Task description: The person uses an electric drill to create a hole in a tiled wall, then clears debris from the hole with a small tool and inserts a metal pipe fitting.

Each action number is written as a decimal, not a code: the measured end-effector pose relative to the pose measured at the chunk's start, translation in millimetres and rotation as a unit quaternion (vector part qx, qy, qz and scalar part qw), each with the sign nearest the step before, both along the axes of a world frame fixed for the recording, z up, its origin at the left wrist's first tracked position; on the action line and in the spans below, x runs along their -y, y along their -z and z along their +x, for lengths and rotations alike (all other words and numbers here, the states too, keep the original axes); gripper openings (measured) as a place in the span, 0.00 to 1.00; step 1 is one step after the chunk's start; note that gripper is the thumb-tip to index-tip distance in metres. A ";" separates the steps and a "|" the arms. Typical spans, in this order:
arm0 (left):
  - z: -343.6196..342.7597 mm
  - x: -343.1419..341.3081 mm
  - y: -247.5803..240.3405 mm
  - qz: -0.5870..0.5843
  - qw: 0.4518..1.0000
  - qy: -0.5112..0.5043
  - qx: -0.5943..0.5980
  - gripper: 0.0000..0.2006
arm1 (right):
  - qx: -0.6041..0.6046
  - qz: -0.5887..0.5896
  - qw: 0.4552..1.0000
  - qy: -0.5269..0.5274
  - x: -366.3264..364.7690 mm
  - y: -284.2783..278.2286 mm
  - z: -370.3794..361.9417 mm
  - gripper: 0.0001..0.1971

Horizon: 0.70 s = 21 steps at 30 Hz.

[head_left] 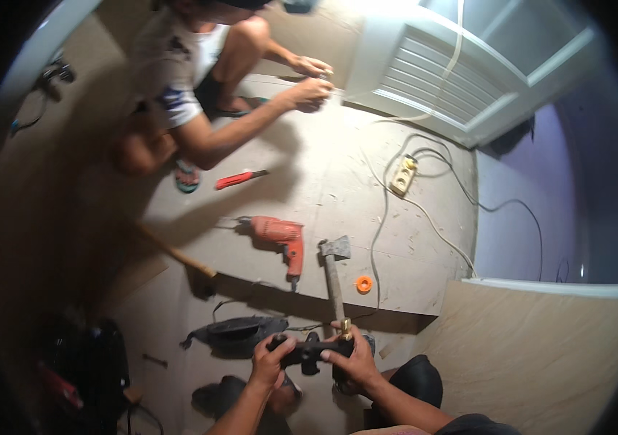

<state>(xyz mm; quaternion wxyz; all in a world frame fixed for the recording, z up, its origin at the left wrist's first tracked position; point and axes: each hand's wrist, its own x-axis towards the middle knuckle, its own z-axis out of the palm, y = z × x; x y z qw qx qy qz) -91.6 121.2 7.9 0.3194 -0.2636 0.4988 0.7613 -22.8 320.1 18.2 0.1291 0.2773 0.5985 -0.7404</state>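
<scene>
Both my hands hold a dark, tap-like fixture [310,351] with a stubby knob or outlet at its middle. My left hand [268,362] is closed round its left end. Fingers of my right hand [356,360] wrap its right end, where a brass fitting [345,328] sticks up. Just beyond lies a hatchet [333,272], its wooden handle pointing toward my right hand. An orange tape spool [364,284] rests to the right of the hatchet, and an orange-red power drill [278,235] lies to its left.
Across from me, another person [178,87] squats, both hands together on something small. A red-handled tool [240,179] lies before them. A socket strip [403,175] and cables cross the floor near a white louvred door [439,72]. A long wooden handle [175,254] and a black elongated item [240,332] lie left.
</scene>
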 end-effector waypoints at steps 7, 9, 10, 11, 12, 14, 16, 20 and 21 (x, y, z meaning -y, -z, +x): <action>66.3 36.2 -61.0 0.023 0.996 -0.041 0.072 0.19 | 0.116 -0.080 0.990 -0.008 19.0 -91.9 13.8 0.27; 86.2 46.9 -111.1 0.034 0.993 -0.076 0.088 0.20 | 0.114 -0.077 0.989 -0.059 18.1 -119.4 27.1 0.25; 101.1 57.2 -137.5 0.037 0.989 -0.091 0.111 0.21 | 0.118 -0.083 0.985 -0.090 22.0 -136.6 32.4 0.24; 118.1 70.6 -151.1 0.047 0.994 -0.062 0.078 0.23 | 0.127 -0.076 0.982 -0.113 30.0 -164.4 30.7 0.22; 122.7 77.7 -176.1 0.052 0.991 -0.101 0.069 0.23 | 0.107 -0.043 0.983 -0.145 32.4 -172.4 34.8 0.22; 145.1 102.8 -244.9 0.085 0.986 -0.098 0.104 0.24 | 0.120 -0.040 0.969 -0.211 56.9 -229.7 30.7 0.21; 176.3 124.5 -276.3 0.062 0.989 -0.121 0.056 0.29 | 0.133 -0.057 0.951 -0.274 88.7 -288.9 25.3 0.17; 176.0 173.0 -371.0 -0.067 0.992 -0.110 -0.010 0.30 | 0.092 -0.052 0.948 -0.300 146.0 -370.9 14.6 0.20; 181.3 190.9 -390.1 -0.102 0.987 -0.110 -0.060 0.27 | 0.082 -0.057 0.938 -0.333 157.3 -382.8 13.7 0.20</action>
